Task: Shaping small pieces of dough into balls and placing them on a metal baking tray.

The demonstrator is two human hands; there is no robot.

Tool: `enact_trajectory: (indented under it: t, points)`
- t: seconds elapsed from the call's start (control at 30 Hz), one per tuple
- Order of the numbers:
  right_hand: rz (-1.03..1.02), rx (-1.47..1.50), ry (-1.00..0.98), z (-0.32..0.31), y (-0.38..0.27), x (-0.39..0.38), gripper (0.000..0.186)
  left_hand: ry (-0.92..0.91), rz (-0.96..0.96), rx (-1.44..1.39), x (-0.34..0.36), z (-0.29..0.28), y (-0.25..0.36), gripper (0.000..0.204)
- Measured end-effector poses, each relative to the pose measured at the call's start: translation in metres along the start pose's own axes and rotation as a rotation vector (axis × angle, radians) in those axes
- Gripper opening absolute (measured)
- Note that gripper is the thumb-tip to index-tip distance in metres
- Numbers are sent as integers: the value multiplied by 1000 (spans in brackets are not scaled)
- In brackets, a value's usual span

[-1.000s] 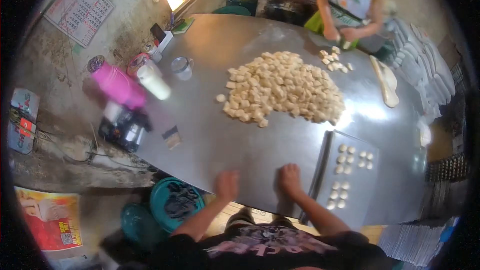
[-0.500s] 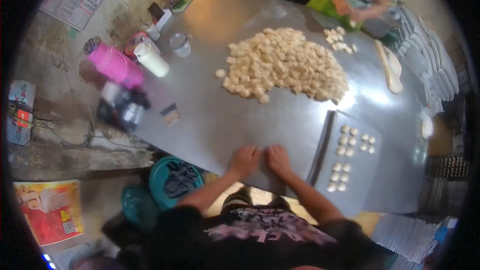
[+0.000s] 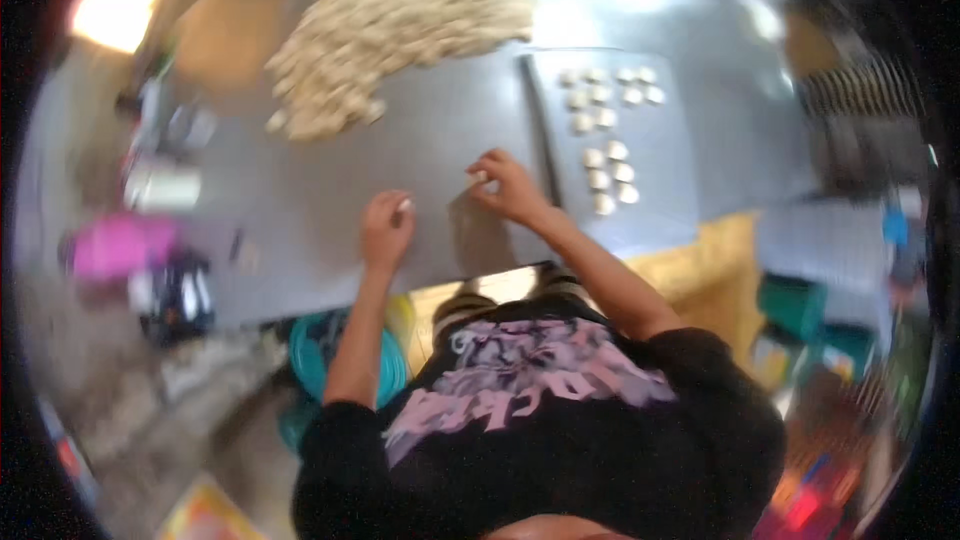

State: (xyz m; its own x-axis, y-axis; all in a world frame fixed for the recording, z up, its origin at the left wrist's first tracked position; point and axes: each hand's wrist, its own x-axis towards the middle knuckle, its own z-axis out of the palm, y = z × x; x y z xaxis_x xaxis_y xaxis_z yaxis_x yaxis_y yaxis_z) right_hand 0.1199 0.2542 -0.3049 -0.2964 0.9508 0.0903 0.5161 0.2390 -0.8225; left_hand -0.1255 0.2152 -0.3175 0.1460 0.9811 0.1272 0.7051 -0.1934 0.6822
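Observation:
My left hand (image 3: 386, 228) hovers over the near part of the steel table (image 3: 290, 195), fingers curled around a small pale dough ball (image 3: 403, 206). To its right, my right hand (image 3: 510, 186) pinches another small dough piece (image 3: 479, 178) between thumb and fingers. Both hands are apart and somewhat blurred. A large heap of cut dough pieces (image 3: 400, 15) lies beyond them toward the far left. Right of my right hand, a flat metal tray (image 3: 660, 170) carries rounded dough balls (image 3: 597, 178) in short rows.
Along the table's left side stand a pink flask (image 3: 120, 245), a white jug (image 3: 165, 185) and a dark-and-silver object (image 3: 180, 295). A teal tub (image 3: 392, 365) sits below the near edge. Dark stacked racks (image 3: 865, 90) stand at the right.
My hands have come apart from side by side on the tabletop, and each now holds a dough piece. The view has turned, so the heap appears farther left and the co-worker is out of sight.

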Motion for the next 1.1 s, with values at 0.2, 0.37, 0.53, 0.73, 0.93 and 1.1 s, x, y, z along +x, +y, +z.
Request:
enact_trajectory:
  t: [0.2,0.37,0.53,0.73,0.93,1.1]
  points:
    - [103,107,420,-118,21,-49,20,99,210,-202,69,85,120,17]
    - [113,-16,709,-217,79,-50,18,193,479,-52,141,164,237,17]
    - [239,-115,545,-247,159,-31,21,134,453,128,168,232,269,15]
    - [234,-152,651,-252,172,-18,30,290,304,123,167,197,245,14]
    - [320,-253,608,-258,160,-5,22,472,100,221,234,139,118,15]
    - [61,-319,727,-212,114,2,14,452,13,313,278,129,74,14]
